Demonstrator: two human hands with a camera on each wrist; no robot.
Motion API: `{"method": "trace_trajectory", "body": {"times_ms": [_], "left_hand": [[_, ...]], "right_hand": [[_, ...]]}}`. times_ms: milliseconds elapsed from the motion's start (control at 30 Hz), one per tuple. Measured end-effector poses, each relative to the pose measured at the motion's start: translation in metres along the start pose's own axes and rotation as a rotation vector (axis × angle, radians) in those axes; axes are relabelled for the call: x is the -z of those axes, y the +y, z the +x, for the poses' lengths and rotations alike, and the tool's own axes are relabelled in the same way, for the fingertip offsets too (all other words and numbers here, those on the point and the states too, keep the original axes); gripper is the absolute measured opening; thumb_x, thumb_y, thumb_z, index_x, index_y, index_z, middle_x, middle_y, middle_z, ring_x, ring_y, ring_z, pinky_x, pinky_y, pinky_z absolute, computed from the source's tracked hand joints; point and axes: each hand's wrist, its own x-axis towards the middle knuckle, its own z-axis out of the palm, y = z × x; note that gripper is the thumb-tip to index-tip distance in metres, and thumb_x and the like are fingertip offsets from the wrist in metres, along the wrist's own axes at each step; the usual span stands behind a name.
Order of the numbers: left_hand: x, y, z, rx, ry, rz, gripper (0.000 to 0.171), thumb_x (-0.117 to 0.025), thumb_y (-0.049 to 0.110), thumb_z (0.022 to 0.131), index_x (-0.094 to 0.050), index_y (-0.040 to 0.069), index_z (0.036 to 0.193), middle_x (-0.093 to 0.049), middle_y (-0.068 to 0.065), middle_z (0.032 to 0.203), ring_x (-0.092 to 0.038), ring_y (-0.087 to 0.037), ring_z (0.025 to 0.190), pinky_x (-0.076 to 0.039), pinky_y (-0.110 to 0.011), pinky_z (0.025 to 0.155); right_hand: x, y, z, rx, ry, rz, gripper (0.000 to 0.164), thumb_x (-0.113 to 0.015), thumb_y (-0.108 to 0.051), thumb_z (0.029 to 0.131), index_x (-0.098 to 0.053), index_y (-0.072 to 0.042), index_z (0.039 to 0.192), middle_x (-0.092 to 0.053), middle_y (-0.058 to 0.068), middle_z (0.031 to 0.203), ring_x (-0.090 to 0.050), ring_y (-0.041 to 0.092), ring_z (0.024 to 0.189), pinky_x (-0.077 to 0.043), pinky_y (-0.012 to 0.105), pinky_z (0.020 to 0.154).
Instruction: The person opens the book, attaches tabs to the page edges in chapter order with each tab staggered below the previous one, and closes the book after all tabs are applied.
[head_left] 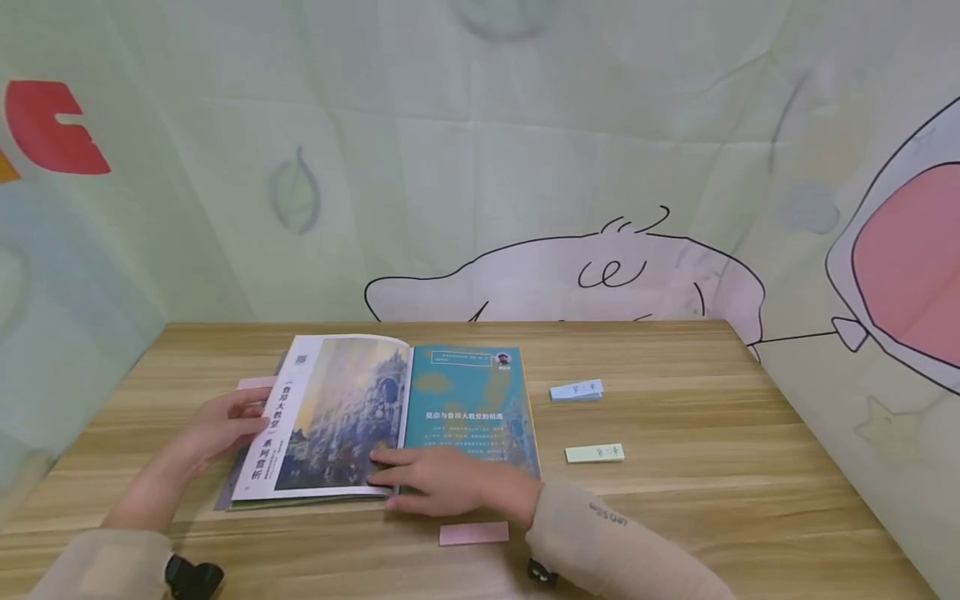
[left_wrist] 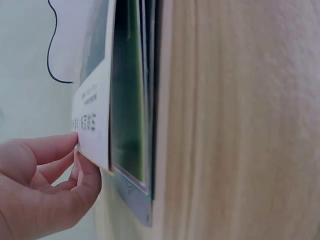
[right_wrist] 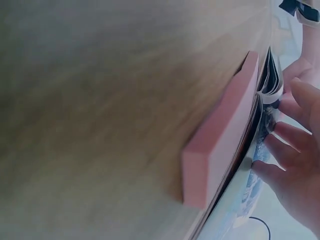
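Observation:
An open book lies on the wooden table, with a painting of a cathedral on its left page and a teal right page. My left hand pinches the outer edge of the left page, thumb on top and fingers beneath, as the left wrist view shows. There the page stands apart from the sheets and grey cover under it. My right hand rests with extended fingers on the lower part of the painting, beside the gutter. Its palm and wrist hide the lower right page.
To the book's right lie a blue sticky-note pad and a light green pad, both with handwriting. A pink pad sits below the book, near my right wrist. Another pink strip sticks out past the book's left edge.

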Motion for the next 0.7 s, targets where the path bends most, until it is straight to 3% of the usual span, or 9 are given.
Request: {"method": "trace_trajectory", "body": {"times_ms": [267, 500, 700], "left_hand": [[-0.001, -0.006, 0.003, 0.015, 0.026, 0.031, 0.057, -0.053, 0.003, 0.092, -0.025, -0.014, 0.139, -0.043, -0.032, 0.118, -0.054, -0.022, 0.089, -0.049, -0.02, 0.068], [-0.003, -0.006, 0.002, 0.029, 0.055, 0.108, 0.053, -0.053, 0.005, 0.092, -0.03, -0.016, 0.136, -0.045, -0.033, 0.116, -0.053, -0.03, 0.093, -0.049, -0.026, 0.071], [-0.008, -0.008, 0.004, -0.083, 0.167, 0.257, 0.043, -0.055, 0.004, 0.088, -0.043, -0.014, 0.126, -0.053, -0.031, 0.104, -0.053, -0.035, 0.089, -0.046, -0.037, 0.071]], "right_hand": [[-0.002, -0.002, 0.003, 0.01, -0.081, -0.009, 0.05, -0.04, -0.033, 0.1, -0.034, -0.01, 0.144, -0.019, 0.01, 0.153, -0.014, 0.014, 0.14, -0.014, 0.019, 0.11], [0.002, -0.008, 0.006, -0.016, -0.128, -0.018, 0.051, -0.039, -0.034, 0.1, -0.033, -0.01, 0.144, -0.019, 0.01, 0.153, -0.015, 0.017, 0.14, -0.014, 0.019, 0.11], [0.004, -0.013, 0.01, -0.057, -0.169, -0.046, 0.051, -0.039, -0.035, 0.1, -0.032, -0.012, 0.145, -0.019, 0.009, 0.153, -0.015, 0.018, 0.14, -0.019, 0.025, 0.11]]}}
